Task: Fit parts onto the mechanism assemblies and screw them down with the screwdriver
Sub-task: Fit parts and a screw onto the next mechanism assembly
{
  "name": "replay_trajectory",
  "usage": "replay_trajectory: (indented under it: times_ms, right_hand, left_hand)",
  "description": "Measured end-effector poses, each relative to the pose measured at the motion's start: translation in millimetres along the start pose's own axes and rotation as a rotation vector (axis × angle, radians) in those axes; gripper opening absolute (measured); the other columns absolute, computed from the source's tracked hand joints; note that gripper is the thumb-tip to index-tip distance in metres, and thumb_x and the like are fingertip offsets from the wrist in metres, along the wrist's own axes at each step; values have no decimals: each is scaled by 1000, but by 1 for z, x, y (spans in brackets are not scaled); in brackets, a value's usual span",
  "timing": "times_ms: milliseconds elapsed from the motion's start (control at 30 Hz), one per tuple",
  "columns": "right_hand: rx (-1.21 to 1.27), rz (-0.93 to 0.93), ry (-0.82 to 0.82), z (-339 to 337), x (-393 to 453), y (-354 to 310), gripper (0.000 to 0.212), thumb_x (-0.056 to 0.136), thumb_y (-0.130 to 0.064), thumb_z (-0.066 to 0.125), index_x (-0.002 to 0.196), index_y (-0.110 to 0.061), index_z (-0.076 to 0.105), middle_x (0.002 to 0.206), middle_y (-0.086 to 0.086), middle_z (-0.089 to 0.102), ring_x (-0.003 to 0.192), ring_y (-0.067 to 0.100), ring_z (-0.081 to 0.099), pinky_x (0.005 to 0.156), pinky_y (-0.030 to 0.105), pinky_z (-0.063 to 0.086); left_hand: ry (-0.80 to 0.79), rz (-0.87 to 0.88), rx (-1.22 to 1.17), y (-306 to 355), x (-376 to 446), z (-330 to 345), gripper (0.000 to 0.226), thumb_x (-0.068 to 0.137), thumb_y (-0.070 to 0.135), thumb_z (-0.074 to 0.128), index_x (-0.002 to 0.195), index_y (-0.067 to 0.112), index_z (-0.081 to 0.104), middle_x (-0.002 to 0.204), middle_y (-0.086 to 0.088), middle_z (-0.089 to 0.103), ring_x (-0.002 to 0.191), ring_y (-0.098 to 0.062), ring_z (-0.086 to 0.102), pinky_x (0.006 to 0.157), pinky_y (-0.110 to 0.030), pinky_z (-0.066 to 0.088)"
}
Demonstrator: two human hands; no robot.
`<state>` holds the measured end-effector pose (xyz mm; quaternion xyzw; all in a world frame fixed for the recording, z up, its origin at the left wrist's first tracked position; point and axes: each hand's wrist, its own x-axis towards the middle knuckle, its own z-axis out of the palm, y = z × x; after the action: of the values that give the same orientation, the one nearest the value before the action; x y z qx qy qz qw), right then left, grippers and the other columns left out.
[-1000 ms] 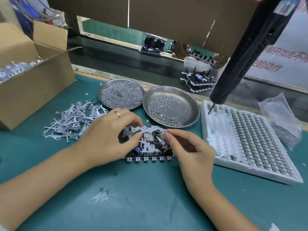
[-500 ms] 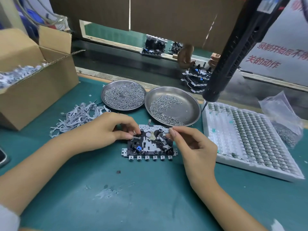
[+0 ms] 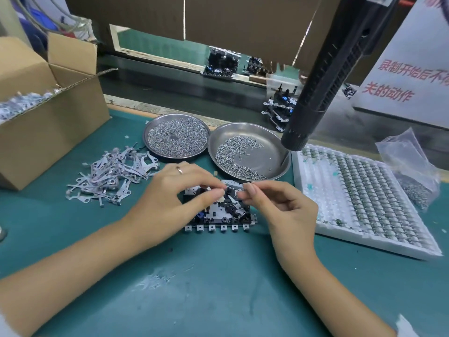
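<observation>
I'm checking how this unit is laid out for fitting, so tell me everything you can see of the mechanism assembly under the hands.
The mechanism assembly lies flat on the green mat, near the two steel dishes. It looks like a pale metal plate carrying black plastic parts, a small blue piece at its near left and a row of square metal tabs along its near edge. The left hand covers its left part, fingertips over its top; the right hand pinches something small above its far right.

Open cardboard box [image 3: 48, 122] well left of left hand [image 3: 167, 190], on teal mat [image 3: 218, 288]. Clear plastic bag [image 3: 408, 161] well right of right hand [image 3: 279, 207]. White sign [image 3: 401, 76] w/ red Chinese chars beyond, upper right. Dark conveyor belt [image 3: 182, 93] past mat's far edge.
</observation>
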<state>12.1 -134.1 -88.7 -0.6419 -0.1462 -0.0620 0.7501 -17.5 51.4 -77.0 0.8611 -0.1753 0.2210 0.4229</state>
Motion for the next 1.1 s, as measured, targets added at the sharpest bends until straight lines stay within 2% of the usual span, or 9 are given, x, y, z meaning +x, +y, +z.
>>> replay_trajectory:
  times_ms: [133, 267, 400, 500, 600, 700, 834, 967, 1100]
  right_hand:
    - [66, 43, -24, 1, 1, -1, 6, 74, -11, 72, 77, -7, 73, 71, 11, 73, 71, 20, 72, 66, 22, 55]
    - [58, 44, -56, 0, 1, 1, 3, 74, -10, 74, 76, -11, 74, 71, 10, 73, 70, 20, 72, 66, 22, 55]
    - [-243, -38, -51, -2, -1, 7, 14, 77, -9, 76, 78, -22, 73, 75, -7, 71, 70, 8, 65, 67, 17, 49]
    - [-495, -155, -102, -2, 0, 11, 17, 77, -10, 78, 80, -26, 74, 80, -15, 69, 84, 7, 60, 75, 17, 45]
    - [-514, -154, -159, -2, -1, 12, 16, 79, -4, 75, 86, -19, 76, 85, -12, 70, 88, 6, 61, 79, 15, 44]
    - [-485, -162, -195, -1, -2, 11, 18, 81, -4, 72, 93, -16, 76, 86, -6, 71, 85, 7, 63, 79, 15, 46]
    - [-520, -228, -268, 0, -4, 10, 16, 82, -9, 67, 95, -11, 75, 84, 2, 72, 81, 13, 63, 77, 22, 49]
    - [-549, -239, -314, 0, -3, 11, 17, 82, -7, 64, 96, -7, 75, 83, 4, 71, 81, 12, 61, 76, 17, 46]
    - [-563, -216, -345, 0, -5, 11, 20, 82, -8, 62, 96, -10, 75, 81, 3, 68, 82, 11, 59, 75, 16, 44]
  left_hand:
    - [73, -95, -119, 0, -2, 6, 11, 83, 32, 67, 91, 27, 71, 91, 17, 68, 93, -6, 62, 87, -20, 44]
    - [75, -154, -127, 0, -5, 8, 10, 80, 34, 67, 89, 35, 70, 90, 23, 68, 88, -1, 61, 87, -31, 44]
    - [30, -225, -112, 0, -4, 5, 11, 74, 43, 68, 84, 40, 71, 81, 23, 66, 85, 0, 56, 84, -28, 41]
    - [-31, -280, -148, -1, -3, -1, 12, 72, 36, 70, 83, 33, 74, 80, 15, 70, 81, -2, 62, 79, -17, 46]
    - [-88, -332, -189, -3, -2, -5, 10, 74, 21, 77, 78, 30, 75, 76, 8, 71, 73, -4, 64, 71, -12, 48]
    - [-145, -370, -177, -3, -2, -6, 12, 75, 19, 77, 75, 31, 74, 70, 8, 70, 66, -1, 63, 65, -9, 45]
    - [-167, -403, -188, -4, -1, -6, 11, 75, 21, 77, 74, 31, 74, 68, 8, 70, 64, -1, 61, 62, -12, 46]
    - [-173, -415, -213, -4, -1, -7, 12, 74, 22, 79, 75, 34, 75, 70, 7, 71, 70, -11, 67, 68, -23, 51]
    - [-171, -423, -220, -5, -2, -7, 18, 73, 21, 79, 80, 37, 74, 72, 7, 73, 72, -14, 69, 69, -26, 53]
